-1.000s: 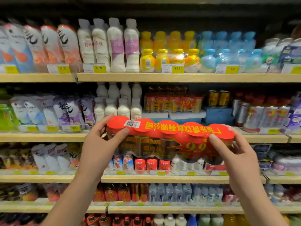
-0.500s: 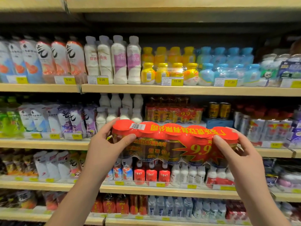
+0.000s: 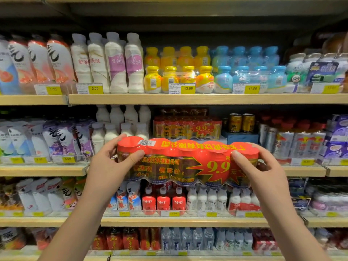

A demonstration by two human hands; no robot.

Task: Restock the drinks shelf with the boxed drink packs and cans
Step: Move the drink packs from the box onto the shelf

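Observation:
I hold a shrink-wrapped pack of cans [image 3: 186, 162], red on top with a "9.9" burst, level in front of the shelves. My left hand [image 3: 111, 164] grips its left end, thumb on the front. My right hand [image 3: 263, 170] grips the right end. Straight behind it, on the second shelf [image 3: 43, 170], an identical pack [image 3: 186, 129] stands with further cans stacked on it. Two loose gold cans [image 3: 242, 122] rest on a blue box [image 3: 240, 137] just to the right.
White bottles [image 3: 120, 127] stand left of the shelved pack, silver-and-red drink packs [image 3: 293, 144] to the right. The upper shelf [image 3: 188, 98] carries bottles and price tags. Lower shelves hold small red and white bottles [image 3: 163, 202].
The pack and both hands sit higher against the shelves, now level with the second shelf's front edge. The view has tilted up, so the shelves appear lower in frame.

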